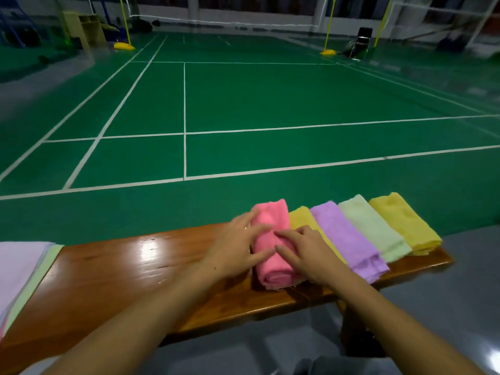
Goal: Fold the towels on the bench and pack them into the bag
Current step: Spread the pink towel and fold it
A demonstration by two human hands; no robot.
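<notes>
Glossy wooden bench lower frame, green court floor beyond; your left hand and right hand, fingers spread, press folded pink towel.

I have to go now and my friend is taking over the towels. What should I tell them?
Hands: left hand and right hand both lie with fingers spread on the pink towel, pressing it, not gripping.
Where things are: the pink towel sits folded on the bench, first in a row with a yellow towel, purple towel, pale green towel and a second yellow towel.
Done: five towels folded.
Left: the unfolded pile at the bench's left end, then packing. No bag is in view.
</notes>
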